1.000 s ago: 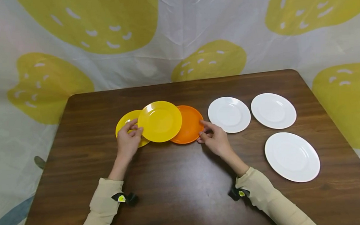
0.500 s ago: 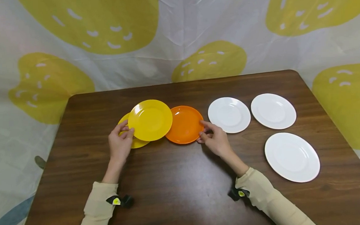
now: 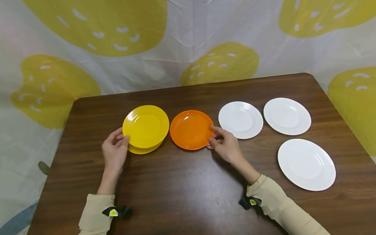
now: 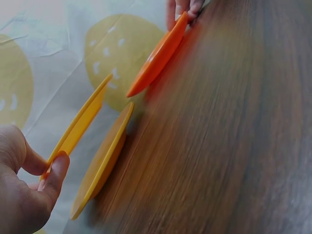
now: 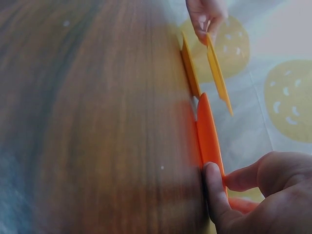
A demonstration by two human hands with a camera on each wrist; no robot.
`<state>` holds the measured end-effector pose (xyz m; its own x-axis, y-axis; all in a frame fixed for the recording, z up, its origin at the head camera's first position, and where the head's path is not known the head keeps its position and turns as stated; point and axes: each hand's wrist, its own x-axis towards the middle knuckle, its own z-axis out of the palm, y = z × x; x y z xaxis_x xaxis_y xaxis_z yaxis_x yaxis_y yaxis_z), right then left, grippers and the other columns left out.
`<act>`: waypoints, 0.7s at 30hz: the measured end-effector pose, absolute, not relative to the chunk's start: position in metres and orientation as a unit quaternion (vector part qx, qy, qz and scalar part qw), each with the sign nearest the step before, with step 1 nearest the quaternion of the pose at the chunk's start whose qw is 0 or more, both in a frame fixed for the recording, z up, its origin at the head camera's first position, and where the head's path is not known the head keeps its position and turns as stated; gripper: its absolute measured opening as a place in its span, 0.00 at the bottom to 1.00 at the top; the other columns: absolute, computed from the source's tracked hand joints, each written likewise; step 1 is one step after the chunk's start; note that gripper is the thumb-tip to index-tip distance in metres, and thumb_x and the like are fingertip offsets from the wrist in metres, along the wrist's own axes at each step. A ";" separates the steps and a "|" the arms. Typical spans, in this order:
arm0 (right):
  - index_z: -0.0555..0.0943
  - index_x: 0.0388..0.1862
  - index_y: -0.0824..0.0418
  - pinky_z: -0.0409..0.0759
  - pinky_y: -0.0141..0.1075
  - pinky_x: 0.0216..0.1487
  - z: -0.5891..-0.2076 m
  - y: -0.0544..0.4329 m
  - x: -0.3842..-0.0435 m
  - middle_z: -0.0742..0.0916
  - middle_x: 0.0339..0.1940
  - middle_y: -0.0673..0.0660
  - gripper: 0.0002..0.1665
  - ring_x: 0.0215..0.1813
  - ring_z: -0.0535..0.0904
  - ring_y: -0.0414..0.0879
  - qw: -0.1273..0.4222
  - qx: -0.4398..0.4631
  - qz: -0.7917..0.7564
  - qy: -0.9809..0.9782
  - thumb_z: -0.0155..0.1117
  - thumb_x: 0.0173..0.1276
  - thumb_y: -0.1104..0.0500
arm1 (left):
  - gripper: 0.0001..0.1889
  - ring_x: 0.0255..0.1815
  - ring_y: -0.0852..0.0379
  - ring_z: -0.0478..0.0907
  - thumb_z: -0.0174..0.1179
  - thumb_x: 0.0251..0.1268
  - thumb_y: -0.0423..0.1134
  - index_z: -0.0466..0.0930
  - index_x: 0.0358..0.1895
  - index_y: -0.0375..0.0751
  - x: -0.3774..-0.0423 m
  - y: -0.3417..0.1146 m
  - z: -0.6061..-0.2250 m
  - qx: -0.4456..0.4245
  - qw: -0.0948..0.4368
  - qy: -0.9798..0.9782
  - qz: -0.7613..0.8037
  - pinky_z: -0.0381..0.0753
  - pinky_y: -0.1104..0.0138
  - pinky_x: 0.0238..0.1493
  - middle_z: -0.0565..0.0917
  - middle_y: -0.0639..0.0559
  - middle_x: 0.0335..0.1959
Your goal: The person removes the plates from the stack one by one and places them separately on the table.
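In the head view my left hand (image 3: 115, 151) pinches a yellow plate (image 3: 146, 127) by its left rim. The plate hangs above a second yellow plate (image 3: 144, 150) that lies on the table and is mostly hidden by it. A gap between the two shows in the left wrist view, where the lower yellow plate (image 4: 105, 161) sits under the raised one (image 4: 80, 124). An orange plate (image 3: 191, 130) lies just right of them, and my right hand (image 3: 225, 145) pinches its right rim between thumb and fingers.
On the right side of the brown wooden table (image 3: 190, 197) lie a white plate (image 3: 241, 120), another white plate (image 3: 287, 116) behind, and a larger-looking white plate (image 3: 306, 164) nearer. A patterned cloth (image 3: 136, 74) hangs behind the table's far edge.
My left hand has carried the raised yellow plate leftward, from overlapping the orange plate to over the lower yellow plate. The orange plate's left part is now uncovered. My right hand has stayed in place.
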<state>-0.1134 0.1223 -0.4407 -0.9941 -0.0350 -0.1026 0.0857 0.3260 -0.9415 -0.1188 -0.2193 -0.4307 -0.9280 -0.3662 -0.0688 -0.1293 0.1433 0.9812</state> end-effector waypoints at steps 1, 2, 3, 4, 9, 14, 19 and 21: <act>0.75 0.68 0.70 0.88 0.33 0.36 -0.441 0.122 -0.113 0.81 0.41 0.67 0.27 0.32 0.88 0.46 0.052 0.016 -0.581 0.812 0.61 0.70 0.72 | 0.20 0.30 0.71 0.78 0.58 0.70 0.26 0.77 0.64 0.27 -0.119 -0.220 -0.431 0.166 0.094 -0.751 -0.633 0.82 0.80 0.33 0.74 0.49 0.39; 0.75 0.68 0.71 0.88 0.34 0.36 -0.441 0.122 -0.113 0.81 0.41 0.67 0.27 0.32 0.88 0.47 0.052 0.015 -0.581 0.812 0.61 0.70 0.72 | 0.20 0.30 0.71 0.78 0.58 0.70 0.27 0.77 0.64 0.27 -0.119 -0.221 -0.431 0.166 0.093 -0.751 -0.633 0.81 0.80 0.33 0.73 0.49 0.39; 0.75 0.68 0.70 0.88 0.34 0.36 -0.441 0.123 -0.113 0.81 0.41 0.67 0.27 0.32 0.88 0.47 0.052 0.015 -0.579 0.813 0.62 0.70 0.72 | 0.20 0.30 0.71 0.78 0.58 0.70 0.27 0.76 0.64 0.27 -0.119 -0.222 -0.431 0.166 0.092 -0.751 -0.633 0.81 0.80 0.33 0.73 0.49 0.39; 0.75 0.68 0.70 0.88 0.34 0.36 -0.441 0.123 -0.113 0.81 0.41 0.67 0.27 0.32 0.89 0.48 0.051 0.014 -0.578 0.814 0.62 0.70 0.71 | 0.20 0.31 0.71 0.79 0.58 0.70 0.27 0.76 0.64 0.27 -0.119 -0.223 -0.431 0.166 0.091 -0.751 -0.633 0.81 0.80 0.33 0.73 0.49 0.40; 0.75 0.69 0.70 0.88 0.34 0.36 -0.440 0.123 -0.112 0.81 0.42 0.68 0.27 0.33 0.89 0.50 0.051 0.010 -0.575 0.816 0.62 0.70 0.71 | 0.21 0.31 0.70 0.79 0.58 0.71 0.28 0.76 0.65 0.28 -0.119 -0.225 -0.431 0.173 0.092 -0.748 -0.634 0.82 0.79 0.33 0.74 0.50 0.40; 0.75 0.69 0.69 0.88 0.34 0.37 -0.440 0.123 -0.112 0.82 0.42 0.68 0.28 0.33 0.89 0.50 0.053 0.013 -0.576 0.816 0.62 0.70 0.70 | 0.20 0.31 0.71 0.80 0.58 0.70 0.28 0.76 0.64 0.28 -0.119 -0.230 -0.432 0.185 0.097 -0.742 -0.637 0.83 0.79 0.34 0.74 0.51 0.39; 0.75 0.69 0.69 0.88 0.33 0.36 -0.440 0.123 -0.112 0.82 0.42 0.68 0.28 0.32 0.89 0.49 0.052 0.015 -0.574 0.817 0.63 0.70 0.70 | 0.21 0.32 0.70 0.80 0.59 0.70 0.27 0.76 0.65 0.28 -0.117 -0.237 -0.433 0.197 0.104 -0.733 -0.642 0.83 0.79 0.34 0.73 0.52 0.38; 0.75 0.69 0.69 0.88 0.33 0.36 -0.440 0.122 -0.112 0.82 0.42 0.68 0.28 0.32 0.89 0.49 0.051 0.015 -0.574 0.817 0.63 0.70 0.70 | 0.21 0.32 0.70 0.79 0.59 0.70 0.27 0.75 0.65 0.27 -0.117 -0.240 -0.433 0.202 0.107 -0.726 -0.648 0.83 0.79 0.34 0.73 0.52 0.37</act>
